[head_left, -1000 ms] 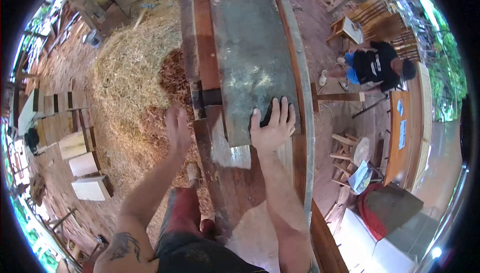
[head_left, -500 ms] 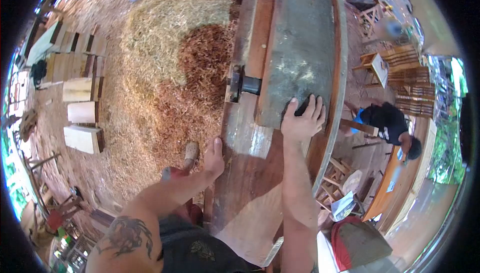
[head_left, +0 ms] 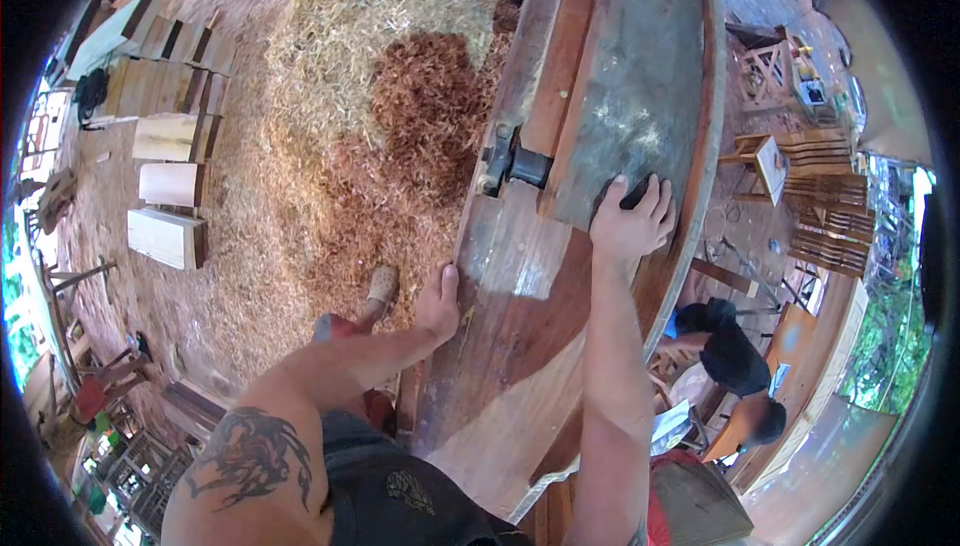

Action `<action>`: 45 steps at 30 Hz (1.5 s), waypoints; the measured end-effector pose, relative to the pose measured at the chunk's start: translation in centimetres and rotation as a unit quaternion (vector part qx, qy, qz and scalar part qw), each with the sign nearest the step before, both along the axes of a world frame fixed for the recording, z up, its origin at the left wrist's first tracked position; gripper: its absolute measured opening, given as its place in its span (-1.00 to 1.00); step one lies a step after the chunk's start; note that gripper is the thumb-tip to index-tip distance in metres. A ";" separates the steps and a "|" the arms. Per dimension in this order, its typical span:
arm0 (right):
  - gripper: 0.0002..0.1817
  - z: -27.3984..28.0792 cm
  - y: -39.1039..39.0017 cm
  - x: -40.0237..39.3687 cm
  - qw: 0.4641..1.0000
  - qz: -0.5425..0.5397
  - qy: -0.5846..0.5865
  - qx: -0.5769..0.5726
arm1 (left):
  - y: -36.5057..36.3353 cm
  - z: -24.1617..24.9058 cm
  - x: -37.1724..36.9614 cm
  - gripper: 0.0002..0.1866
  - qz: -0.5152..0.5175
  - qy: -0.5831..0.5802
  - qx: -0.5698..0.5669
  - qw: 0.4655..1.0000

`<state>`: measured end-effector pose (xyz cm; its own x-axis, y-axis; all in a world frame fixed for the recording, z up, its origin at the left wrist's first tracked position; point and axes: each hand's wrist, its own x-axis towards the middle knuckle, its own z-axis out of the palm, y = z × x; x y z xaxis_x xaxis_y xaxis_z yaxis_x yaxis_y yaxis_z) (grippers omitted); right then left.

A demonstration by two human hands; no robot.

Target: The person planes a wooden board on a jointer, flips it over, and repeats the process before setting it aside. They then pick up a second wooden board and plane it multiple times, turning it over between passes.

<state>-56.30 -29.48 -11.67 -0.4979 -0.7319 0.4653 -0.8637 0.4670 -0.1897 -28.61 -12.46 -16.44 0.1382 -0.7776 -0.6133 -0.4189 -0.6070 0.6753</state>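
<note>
A wide, grey, rough-faced board (head_left: 640, 76) lies lengthwise on a long wooden machine bed (head_left: 500, 346). My right hand (head_left: 632, 221) presses on the board's near end, palm down with fingers spread. At the bed's left edge rests my left hand (head_left: 437, 304); its visible fingers are extended and hold nothing, though part of the hand is hidden. Ahead of that hand, a black cylindrical part (head_left: 530, 167) sits across the bed beside the board's left edge. A shiny metal plate (head_left: 515, 261) is set into the bed's surface just nearer to me.
Pale and reddish wood shavings (head_left: 425, 96) are heaped on the floor left of the bed. Thick wood blocks (head_left: 165, 238) stand in a row farther left. To the right, a co-worker (head_left: 735, 356) bends over near slatted wooden pieces (head_left: 830, 196) and a long bench (head_left: 800, 386).
The grey board has slid forward along the bed, past the black cylinder, under my right hand. My left hand stays at the edge. The co-worker has shifted nearer, and the view has turned slightly.
</note>
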 end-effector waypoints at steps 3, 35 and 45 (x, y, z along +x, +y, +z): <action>-0.34 0.0 -1.2 -0.1 1.000 -0.005 -0.010 -0.002 | -0.3 0.1 0.0 -0.30 0.000 -0.004 -0.005 1.000; -0.31 -1.0 -12.9 -2.7 0.999 -0.035 -0.005 0.003 | -0.4 -0.1 -0.3 -0.36 0.012 -0.002 -0.048 0.999; -0.06 0.2 -24.7 13.2 0.993 -0.027 -0.045 0.110 | 0.0 -2.0 -0.1 -0.35 -0.012 0.004 -0.073 0.997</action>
